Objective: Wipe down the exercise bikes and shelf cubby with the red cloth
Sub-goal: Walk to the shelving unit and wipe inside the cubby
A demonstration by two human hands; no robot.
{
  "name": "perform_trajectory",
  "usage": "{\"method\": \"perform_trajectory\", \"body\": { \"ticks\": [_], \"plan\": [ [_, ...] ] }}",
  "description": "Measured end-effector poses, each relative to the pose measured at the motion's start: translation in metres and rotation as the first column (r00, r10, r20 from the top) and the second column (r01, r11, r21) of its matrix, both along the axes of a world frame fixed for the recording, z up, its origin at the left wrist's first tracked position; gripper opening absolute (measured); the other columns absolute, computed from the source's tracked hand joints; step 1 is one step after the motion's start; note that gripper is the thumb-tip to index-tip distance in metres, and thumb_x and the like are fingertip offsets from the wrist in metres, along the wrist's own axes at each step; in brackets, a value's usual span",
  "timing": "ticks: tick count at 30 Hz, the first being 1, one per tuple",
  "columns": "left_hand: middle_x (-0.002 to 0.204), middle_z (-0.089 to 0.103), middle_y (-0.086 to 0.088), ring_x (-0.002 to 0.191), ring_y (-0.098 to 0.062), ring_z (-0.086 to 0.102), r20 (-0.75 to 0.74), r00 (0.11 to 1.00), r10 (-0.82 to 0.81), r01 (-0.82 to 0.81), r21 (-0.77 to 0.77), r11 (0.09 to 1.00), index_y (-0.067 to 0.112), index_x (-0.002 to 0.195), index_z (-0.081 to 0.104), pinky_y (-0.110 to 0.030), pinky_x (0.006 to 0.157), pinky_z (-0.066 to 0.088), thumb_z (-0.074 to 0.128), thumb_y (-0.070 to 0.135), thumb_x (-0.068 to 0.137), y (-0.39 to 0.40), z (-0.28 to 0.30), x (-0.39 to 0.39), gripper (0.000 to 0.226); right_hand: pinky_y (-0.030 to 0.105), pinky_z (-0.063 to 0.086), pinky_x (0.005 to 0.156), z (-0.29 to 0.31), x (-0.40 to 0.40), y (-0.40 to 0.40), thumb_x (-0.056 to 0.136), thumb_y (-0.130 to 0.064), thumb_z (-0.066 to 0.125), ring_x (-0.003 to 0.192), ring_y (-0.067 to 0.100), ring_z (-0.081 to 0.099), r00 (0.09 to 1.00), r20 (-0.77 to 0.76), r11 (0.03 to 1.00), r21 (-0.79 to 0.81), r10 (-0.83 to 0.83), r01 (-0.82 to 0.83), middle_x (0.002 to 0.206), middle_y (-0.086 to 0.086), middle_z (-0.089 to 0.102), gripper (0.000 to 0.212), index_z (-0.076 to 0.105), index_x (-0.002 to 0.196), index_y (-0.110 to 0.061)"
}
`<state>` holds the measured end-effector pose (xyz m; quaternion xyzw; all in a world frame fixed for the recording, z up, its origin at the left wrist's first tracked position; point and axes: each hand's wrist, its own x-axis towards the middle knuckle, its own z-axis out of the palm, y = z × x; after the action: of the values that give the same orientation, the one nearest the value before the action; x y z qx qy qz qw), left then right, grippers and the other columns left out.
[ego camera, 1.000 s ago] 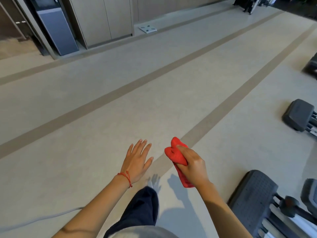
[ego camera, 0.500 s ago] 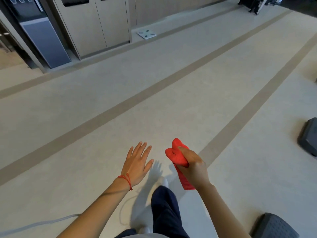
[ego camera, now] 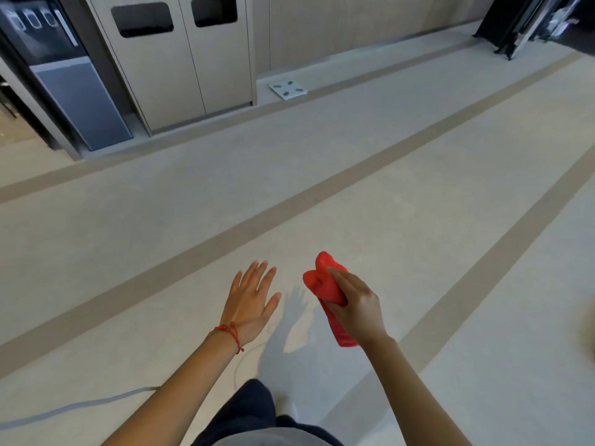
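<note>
My right hand (ego camera: 355,305) grips a bunched red cloth (ego camera: 323,283), held in the air over the pale floor; one end of the cloth hangs down below the fist. To its left my left hand (ego camera: 249,299) floats palm down with fingers spread and nothing in it; a red string bracelet circles that wrist. No exercise bike or shelf cubby shows in this view.
A beige cabinet (ego camera: 180,66) with two dark slots stands ahead on the left, next to a grey water dispenser (ego camera: 69,82). A white bathroom scale (ego camera: 287,88) lies on the floor by the wall. A grey cable (ego camera: 74,408) runs along the floor at lower left. Dark equipment (ego camera: 521,24) stands far right.
The view has swung left and up while I walk: the dark machine pedals at the right have left the frame and the cabinet looms closer. Both hands hold the same pose.
</note>
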<state>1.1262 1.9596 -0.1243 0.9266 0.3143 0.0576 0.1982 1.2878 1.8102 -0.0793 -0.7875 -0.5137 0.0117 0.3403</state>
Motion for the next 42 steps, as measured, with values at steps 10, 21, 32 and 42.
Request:
{"method": "perform_trajectory", "body": {
  "ticks": [10, 21, 32, 42],
  "plan": [
    [0.154, 0.015, -0.009, 0.142, -0.022, 0.006, -0.025, 1.0, 0.01, -0.009, 0.006, 1.0, 0.016, 0.142, 0.016, -0.036, 0.113, 0.0, 0.015, 0.047, 0.091, 0.136, -0.009, 0.121, 0.06, 0.041, 0.056, 0.073, -0.003, 0.124, 0.141, 0.068, -0.014, 0.067, 0.092, 0.029, 0.067, 0.999, 0.011, 0.999, 0.038, 0.033, -0.033, 0.108, 0.011, 0.069, 0.043, 0.066, 0.11, -0.005],
    [0.152, 0.023, -0.012, 0.141, -0.028, 0.013, 0.0, 0.997, 0.073, -0.073, 0.034, 0.997, 0.013, 0.14, 0.024, -0.045, 0.114, 0.01, 0.035, 0.034, 0.095, 0.317, 0.015, 0.243, 0.051, 0.046, 0.055, 0.073, 0.005, 0.255, 0.333, 0.071, -0.007, 0.073, 0.099, 0.027, 0.064, 0.996, 0.006, 0.995, 0.049, 0.091, -0.092, 0.113, 0.008, 0.067, 0.043, 0.064, 0.114, -0.008],
    [0.153, 0.018, -0.009, 0.142, -0.023, 0.008, -0.022, 0.96, 0.28, -0.279, 0.02, 0.96, 0.016, 0.142, 0.019, -0.04, 0.115, 0.006, -0.004, 0.061, 0.083, 0.445, -0.001, 0.325, 0.077, 0.042, 0.057, 0.072, -0.003, 0.362, 0.502, 0.07, -0.01, 0.072, 0.093, 0.029, 0.066, 0.953, 0.016, 0.95, 0.069, 0.304, -0.304, 0.108, 0.011, 0.069, 0.042, 0.065, 0.111, -0.005],
    [0.152, 0.02, -0.011, 0.142, -0.026, 0.01, -0.004, 0.863, 0.505, -0.505, 0.016, 0.863, 0.013, 0.141, 0.022, -0.042, 0.115, 0.006, -0.022, 0.068, 0.072, 0.555, 0.017, 0.411, 0.099, 0.043, 0.057, 0.07, -0.005, 0.459, 0.663, 0.07, -0.011, 0.075, 0.093, 0.028, 0.066, 0.847, 0.051, 0.846, 0.049, 0.529, -0.531, 0.109, 0.009, 0.069, 0.044, 0.065, 0.113, -0.008]
  ]
}}
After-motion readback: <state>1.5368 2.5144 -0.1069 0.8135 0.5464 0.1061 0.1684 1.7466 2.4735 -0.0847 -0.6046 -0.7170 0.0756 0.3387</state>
